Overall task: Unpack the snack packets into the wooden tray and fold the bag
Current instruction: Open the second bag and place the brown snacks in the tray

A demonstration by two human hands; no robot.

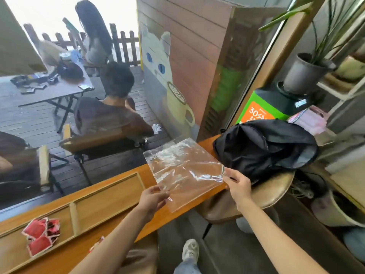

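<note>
I see both hands pinching the clear bag [183, 171] over the wooden counter [158, 218]: left hand [153, 196], right hand [238, 184]. Red snack packets [41, 234] lie in the wooden tray [106, 196]; a black backpack [264, 147] sits beside a window.

glossy clear plastic bag [183, 171], matt wooden tray [106, 196]

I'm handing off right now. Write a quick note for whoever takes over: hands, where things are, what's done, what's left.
Left hand pinches the near left corner of the clear plastic bag; right hand pinches its right edge. The bag is held flat above the counter and looks empty.
Red snack packets lie in the left compartment of the wooden tray; one more packet seems to sit outside it, by the left forearm.
Left: fold the bag.
</note>
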